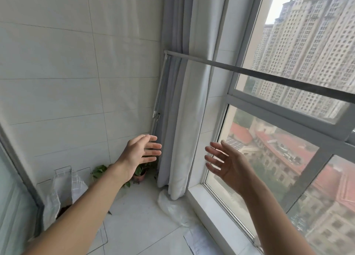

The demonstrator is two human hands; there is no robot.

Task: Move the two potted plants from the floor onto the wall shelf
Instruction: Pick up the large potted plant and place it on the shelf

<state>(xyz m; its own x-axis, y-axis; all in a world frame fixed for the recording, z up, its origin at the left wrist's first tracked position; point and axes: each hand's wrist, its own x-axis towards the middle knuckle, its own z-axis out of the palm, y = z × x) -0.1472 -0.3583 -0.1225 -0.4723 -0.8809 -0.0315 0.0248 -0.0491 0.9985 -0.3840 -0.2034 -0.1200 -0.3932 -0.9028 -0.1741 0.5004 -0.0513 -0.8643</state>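
The left forearm crosses in front of the plants (141, 171) on the floor (142, 212), so only parts show: a terracotta pot at 4 o'clock of the wrist and a clump of green leaves (99, 171) at 9 o'clock of it. Whether those leaves belong to a second pot cannot be told; its base is hidden behind the arm. No shelf can be made out.

Left hand (141, 151) is held up in the air, fingers straight and spread, gripping nothing. Right hand (224, 164) is raised at 3 o'clock of it, well apart, palm facing left, fingers straight, also holding nothing.

The floor is pale tile, the wall (67, 72) pale tile too. A grey-white curtain (184, 101) hangs in the corner, between the hands. A rail (249, 71) runs across the window (288, 139). Clear plastic pieces (63, 181) stand at 8 o'clock, their shape hard to read. A crumpled bag (172, 206) lies by the sill.
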